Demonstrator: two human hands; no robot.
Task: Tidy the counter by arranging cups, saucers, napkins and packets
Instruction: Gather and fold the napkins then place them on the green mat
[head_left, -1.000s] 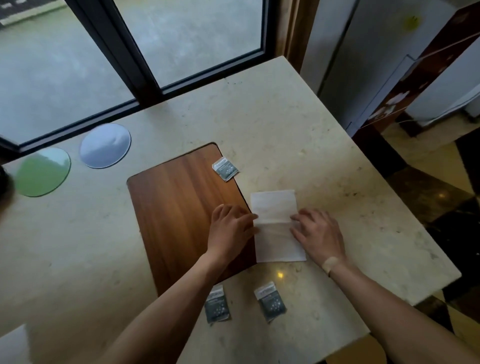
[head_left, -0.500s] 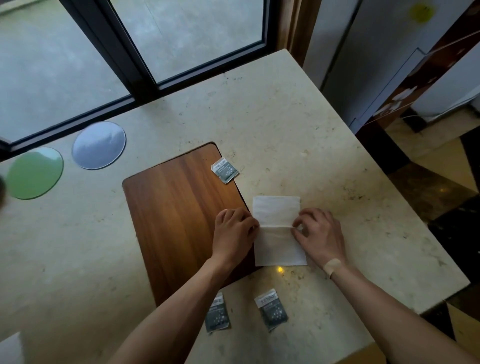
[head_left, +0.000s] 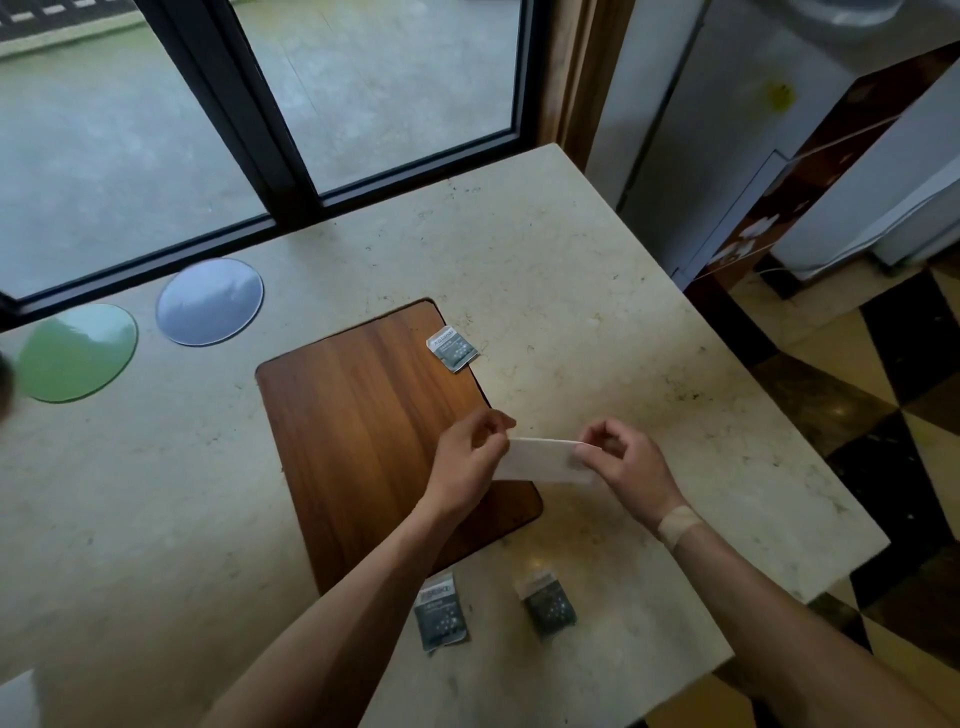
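Note:
A white napkin, folded into a narrow strip, is lifted just above the counter. My left hand pinches its left end and my right hand pinches its right end. It hangs over the near right corner of a wooden board. One grey packet lies at the board's far right corner. Two more grey packets lie on the counter near the front edge, between my forearms.
A blue round saucer and a green round saucer lie flat at the back left by the window. The beige stone counter ends at the right above a tiled floor. A white corner shows at the bottom left.
The napkin lay flat and longer on the counter under my fingers; now it is folded in half and lifted, pinched at both ends.

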